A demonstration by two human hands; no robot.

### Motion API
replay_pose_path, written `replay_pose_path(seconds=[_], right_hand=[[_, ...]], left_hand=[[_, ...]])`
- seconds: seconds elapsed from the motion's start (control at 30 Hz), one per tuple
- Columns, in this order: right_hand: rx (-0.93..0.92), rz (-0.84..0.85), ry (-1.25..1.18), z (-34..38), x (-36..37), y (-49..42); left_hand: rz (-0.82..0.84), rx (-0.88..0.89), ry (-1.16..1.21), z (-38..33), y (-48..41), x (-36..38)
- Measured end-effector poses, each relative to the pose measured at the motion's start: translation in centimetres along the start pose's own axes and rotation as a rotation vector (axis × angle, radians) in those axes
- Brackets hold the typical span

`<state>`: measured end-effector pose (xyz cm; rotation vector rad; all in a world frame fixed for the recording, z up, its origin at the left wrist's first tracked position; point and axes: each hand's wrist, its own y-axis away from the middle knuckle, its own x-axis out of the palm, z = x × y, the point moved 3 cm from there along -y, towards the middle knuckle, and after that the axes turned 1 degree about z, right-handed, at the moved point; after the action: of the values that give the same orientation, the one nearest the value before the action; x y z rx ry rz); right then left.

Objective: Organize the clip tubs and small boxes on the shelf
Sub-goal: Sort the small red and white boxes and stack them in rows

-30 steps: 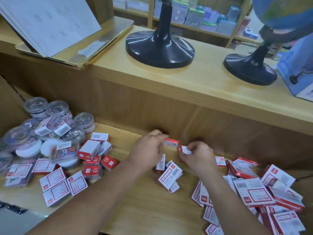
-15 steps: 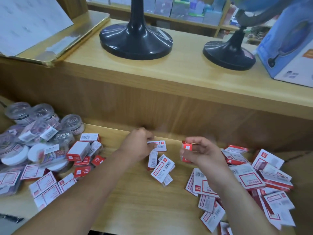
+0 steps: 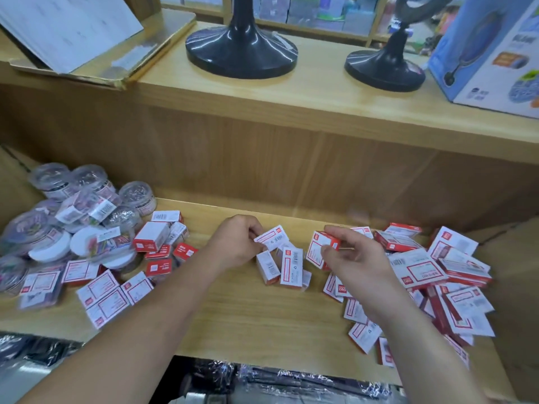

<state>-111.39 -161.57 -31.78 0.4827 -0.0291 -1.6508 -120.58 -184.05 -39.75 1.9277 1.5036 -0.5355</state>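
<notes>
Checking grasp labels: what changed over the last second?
Left hand now pinches the small box it was reaching for by the back panel, drawn nearer the middle boxes. Right hand keeps its red box, turned to show the label, and has moved apart from the left. Tubs and the box heap unchanged.

The left hand (image 3: 236,243) is now pinching a white-labelled small box (image 3: 271,238), having gripped none a second ago; the right hand (image 3: 358,258) is turning its red box (image 3: 320,250) label-side up.
</notes>
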Motion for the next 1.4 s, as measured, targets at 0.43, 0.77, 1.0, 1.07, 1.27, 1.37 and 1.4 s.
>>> replay_pose_path(seconds=[0.43,0.77,1.0,1.07,1.27,1.37,1.4], right_hand=[[-0.058,0.163,0.253,-2.3,10.4,4.3],[-0.125,0.205,0.384,-0.4,16.4,3.5],[-0.195,0.031,0.303,-0.3,8.0,4.6],[-0.216,-0.111,0.241,-0.8,4.8,5.0],[-0.035,-0.114,-0.016,-4.8,0.3,5.6],[0.042,-0.173,-0.025,-6.3,-1.4,5.4],[0.052,-0.166,0.011,-6.8,-1.9,5.3]], left_hand=[[-0.213,0.144,0.085,-0.3,7.8,-5.0],[-0.343,0.093,0.138,3.6,12.8,-8.9],[-0.231,0.186,0.263,-0.5,13.1,-3.2],[-0.147,0.226,0.351,-1.9,13.2,-0.5],[0.025,0.238,0.531,-5.1,13.0,5.2],[-0.085,0.286,0.416,-5.4,13.0,5.0],[-0.163,0.330,0.331,-5.2,12.8,4.4]])
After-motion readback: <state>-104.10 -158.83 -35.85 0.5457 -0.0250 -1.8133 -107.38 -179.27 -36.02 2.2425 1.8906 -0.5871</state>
